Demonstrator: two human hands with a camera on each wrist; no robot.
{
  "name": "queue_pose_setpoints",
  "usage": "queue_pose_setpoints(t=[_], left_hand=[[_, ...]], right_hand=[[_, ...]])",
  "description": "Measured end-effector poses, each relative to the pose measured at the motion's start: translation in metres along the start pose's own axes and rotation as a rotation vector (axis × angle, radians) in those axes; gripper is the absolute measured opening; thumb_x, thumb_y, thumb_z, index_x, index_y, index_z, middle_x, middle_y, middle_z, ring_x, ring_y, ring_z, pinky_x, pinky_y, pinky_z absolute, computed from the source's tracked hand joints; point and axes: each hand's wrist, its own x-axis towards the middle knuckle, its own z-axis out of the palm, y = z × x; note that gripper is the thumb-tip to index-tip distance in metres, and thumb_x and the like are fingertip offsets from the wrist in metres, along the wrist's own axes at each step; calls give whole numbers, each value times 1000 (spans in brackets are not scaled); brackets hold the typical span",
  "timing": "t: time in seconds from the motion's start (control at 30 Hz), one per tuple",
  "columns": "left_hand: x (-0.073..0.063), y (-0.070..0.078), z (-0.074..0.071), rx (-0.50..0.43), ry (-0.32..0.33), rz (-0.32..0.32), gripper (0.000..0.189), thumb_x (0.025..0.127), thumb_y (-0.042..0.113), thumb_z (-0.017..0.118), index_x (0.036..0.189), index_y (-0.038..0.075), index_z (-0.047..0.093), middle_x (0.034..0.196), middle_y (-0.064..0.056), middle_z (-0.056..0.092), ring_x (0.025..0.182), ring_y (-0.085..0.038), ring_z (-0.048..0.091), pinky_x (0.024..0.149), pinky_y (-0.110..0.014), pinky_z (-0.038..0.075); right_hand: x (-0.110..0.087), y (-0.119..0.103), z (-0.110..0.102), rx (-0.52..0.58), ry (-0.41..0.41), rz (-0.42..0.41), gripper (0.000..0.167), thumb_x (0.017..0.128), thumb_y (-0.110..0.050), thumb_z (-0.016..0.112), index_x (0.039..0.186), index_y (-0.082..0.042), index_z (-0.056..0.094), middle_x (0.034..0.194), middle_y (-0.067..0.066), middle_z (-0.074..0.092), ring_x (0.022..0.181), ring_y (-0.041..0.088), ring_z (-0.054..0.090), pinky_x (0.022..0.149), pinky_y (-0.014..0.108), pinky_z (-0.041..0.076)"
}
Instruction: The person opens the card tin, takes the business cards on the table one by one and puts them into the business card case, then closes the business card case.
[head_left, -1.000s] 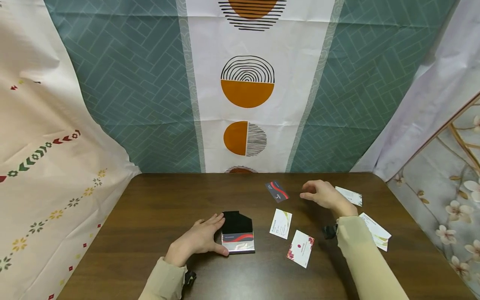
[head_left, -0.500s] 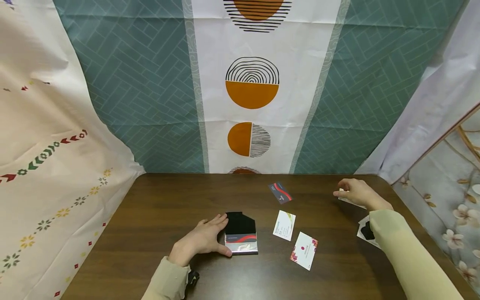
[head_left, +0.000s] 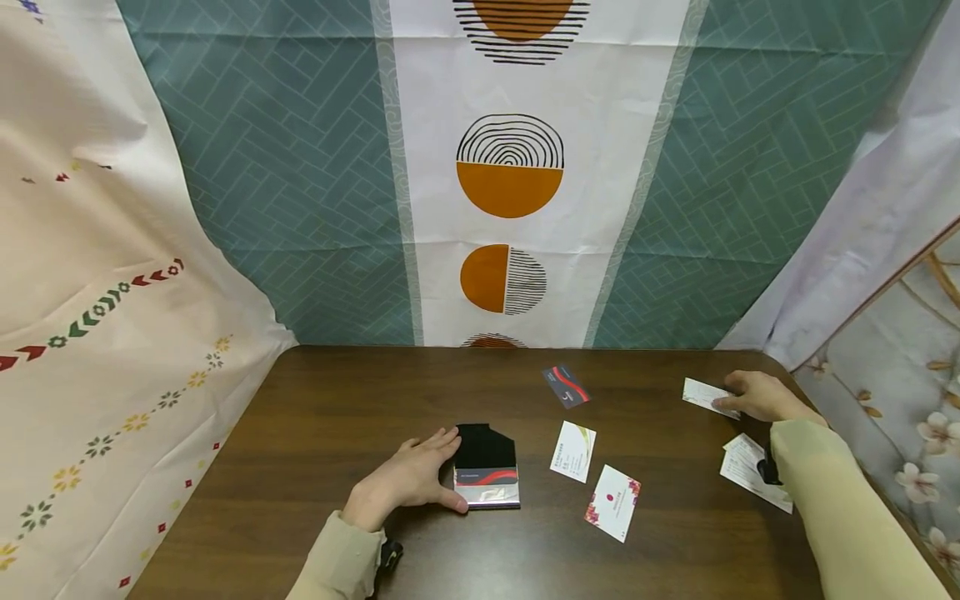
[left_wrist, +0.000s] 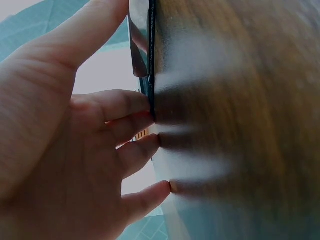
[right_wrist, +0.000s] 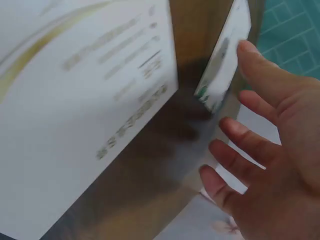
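Note:
An opened card case, with a black flap laid back and a dark card with a red wave showing in it, lies mid-table in the head view. My left hand rests against its left side, thumb at the near corner, fingers fairly straight. In the left wrist view the fingertips touch the tabletop and the case edge. At the far right my right hand is over the right end of a white business card. Its fingers are loosely bent; in the right wrist view the thumb overlaps the card, contact unclear.
A dark card with a red wave, a white card with a yellow curve and a floral white card lie right of the case. Overlapping white cards lie beneath my right wrist. A patterned cloth hangs behind the table.
My right hand has moved right, from near the dark card to the white card at the far right. My left hand stays at the case. The head view has shifted slightly.

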Motion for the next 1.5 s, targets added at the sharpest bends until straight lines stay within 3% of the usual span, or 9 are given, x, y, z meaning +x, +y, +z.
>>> queue_pose_setpoints(t=[0.17,0.3,0.4,0.6,0.83,1.0,1.2,1.5], left_hand=[[0,3,0,-3,-7,4,103,72,57,79,149,2,38,159,-9,26,146,-28,21,112,-57,17],[-1,4,0,-5,-5,6,104,72,58,80,149,2,39,159,-9,26,146,-28,21,112,-57,17],[-1,5,0,-8,-2,12,104,72,57,80,148,1,39,159,-10,27,146,-28,22,112,-57,18],[0,5,-1,-15,-6,12,103,72,57,80,148,1,39,159,-10,26,146,-29,21,112,-58,17],[2,4,1,7,-7,5,104,71,59,79,149,2,39,159,-9,26,146,-27,21,112,-57,17],[4,3,1,11,-9,0,105,71,60,78,149,3,39,159,-8,26,146,-28,20,112,-57,17],[4,2,0,7,-4,-4,105,71,60,79,149,3,39,159,-9,26,146,-29,20,112,-57,16],[2,1,0,0,-8,-5,105,72,60,78,149,2,38,159,-11,25,146,-30,19,112,-59,16]], right_hand=[[-4,6,2,8,-18,9,70,83,-42,76,116,16,56,111,34,61,106,55,53,84,63,44],[-5,5,1,18,-4,19,58,80,-40,79,102,10,58,94,22,63,89,42,58,77,55,47],[-6,5,1,37,-5,46,55,78,-40,81,93,5,52,82,12,55,77,30,52,67,45,45],[-9,6,3,89,-11,90,56,80,-40,80,88,-2,39,75,5,42,71,23,45,61,35,36],[-11,9,-1,59,70,4,34,87,-25,74,83,-7,46,72,1,44,66,19,44,58,33,34],[-10,6,-9,26,81,-71,19,92,-17,67,83,-6,54,72,-1,49,66,17,45,59,34,36],[-6,-7,-21,25,89,-119,20,98,-15,59,80,-6,61,68,-3,50,63,15,45,57,33,37],[-1,-40,-33,23,98,-185,15,97,-12,61,95,1,69,76,1,65,66,15,59,60,37,48]])
